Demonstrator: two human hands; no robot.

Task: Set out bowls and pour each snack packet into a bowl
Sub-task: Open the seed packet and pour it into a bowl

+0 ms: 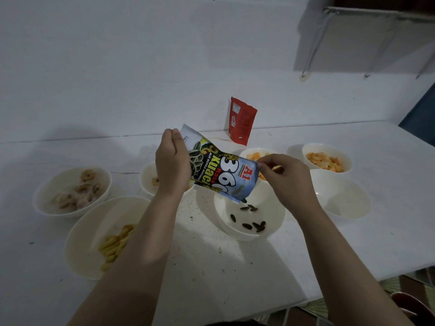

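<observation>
Seeds (250,217) tumble from the sunflower seed packet (219,171), which is tipped mouth-down over the centre bowl (275,222) at mid-frame, presumably so the contents fall straight in. The left hand (171,161) wraps its curled fingers round the packet's raised bottom end, lifting it. The right hand (282,177) pinches the top corner beside the opening, seemingly to steer the flow. An empty bowl (341,196) waits at right on the counter (211,267), and a red packet (241,121) stands upright against the wall behind, likely next.
</observation>
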